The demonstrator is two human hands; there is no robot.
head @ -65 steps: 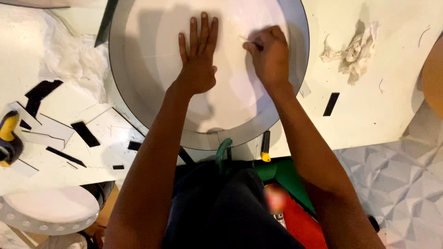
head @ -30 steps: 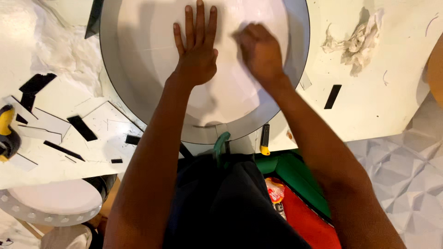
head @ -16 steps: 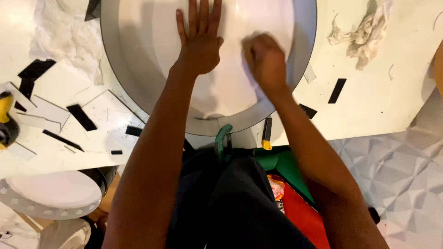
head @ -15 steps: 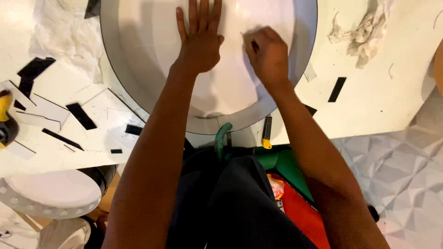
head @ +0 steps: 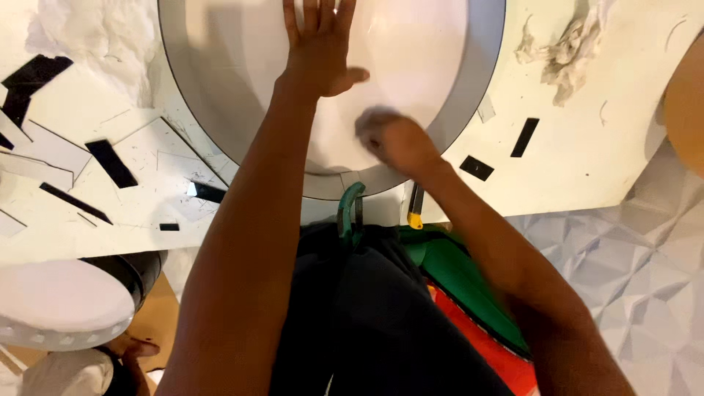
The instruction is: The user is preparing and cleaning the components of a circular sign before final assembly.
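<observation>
A large round white disc (head: 242, 81) with a grey rim lies on the white worktable in the head view. My left hand (head: 320, 45) presses flat on the disc near its top, fingers spread. My right hand (head: 392, 141) is blurred, closed into a loose fist near the disc's lower rim; whether it holds anything is hidden by the blur.
Black strip offcuts (head: 110, 161) and white sheet scraps lie at the left, more black pieces (head: 524, 136) at the right. A crumpled rag (head: 565, 48) sits at the upper right. A green clamp (head: 350, 213) grips the table edge. A round white lamp cover (head: 62, 304) is at the lower left.
My right hand has slid from the disc's upper right down toward its lower rim. The left hand stays pressed flat on the disc.
</observation>
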